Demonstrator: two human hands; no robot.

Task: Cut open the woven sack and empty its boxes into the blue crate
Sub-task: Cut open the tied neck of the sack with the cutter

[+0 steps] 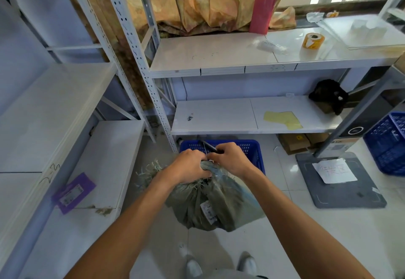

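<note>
A grey-green woven sack [215, 207] stands on the tiled floor in front of me, with a white label on its side and frayed threads at its gathered top. My left hand [189, 166] grips the bunched neck of the sack. My right hand [231, 158] holds a dark-handled knife [210, 147] whose blade meets the neck between my two hands. Just behind the sack sits the blue crate [255, 153], partly hidden by my hands; its inside is not visible. The sack's boxes are hidden inside it.
White metal shelving [219, 68] stands behind the crate and along the left. A second blue crate [388, 145] sits at the right, beside a grey floor scale [341, 182] with a paper sheet. Cardboard boxes [293, 144] lie under the shelf. A purple card [73, 192] rests on the left shelf.
</note>
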